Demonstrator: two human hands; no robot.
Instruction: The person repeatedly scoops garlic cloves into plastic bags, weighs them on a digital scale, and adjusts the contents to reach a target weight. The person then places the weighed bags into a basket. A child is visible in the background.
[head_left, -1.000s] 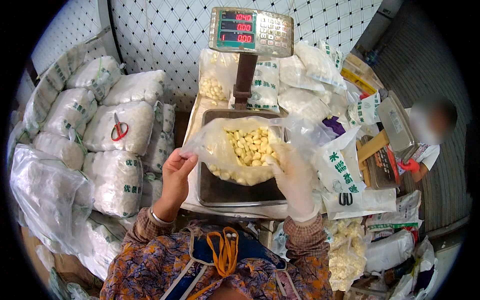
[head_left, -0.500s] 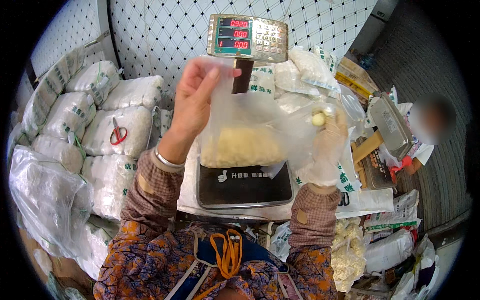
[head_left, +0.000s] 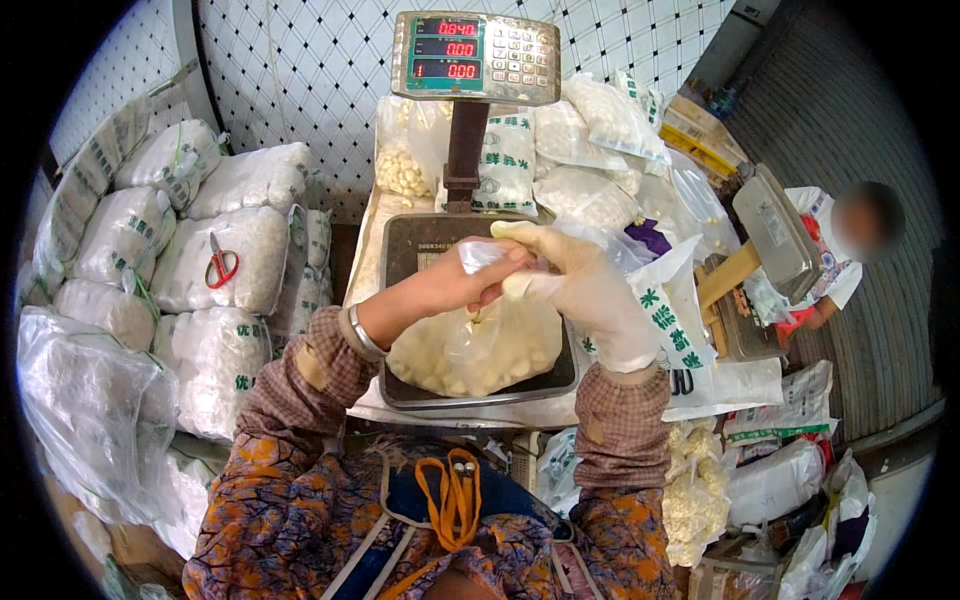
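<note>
A clear plastic bag (head_left: 450,355) of pale, peeled garlic cloves rests on the dark platform (head_left: 402,240) of a digital scale. Above it, my hands meet at the bag's gathered neck. My left hand (head_left: 450,278), bare with a metal bangle at the wrist, is closed on the bunched plastic. From the right, my right hand (head_left: 600,300), in a thin whitish glove, pinches the same neck; its fingertips partly overlap the left fingers. The scale's display head (head_left: 478,58) is lit with red digits on a post behind the bag.
Packed white bags (head_left: 225,255) are stacked at left, with red-handled scissors (head_left: 220,265) lying on one. More filled bags (head_left: 590,150) lie behind the scale. A second scale (head_left: 775,235) stands at right, near another person (head_left: 830,250). A bag of cloves (head_left: 695,490) sits lower right.
My hands have come together and lower, gathering the bag's mouth, which was spread between them. The round clove in my right hand no longer shows. The display's top reading has changed.
</note>
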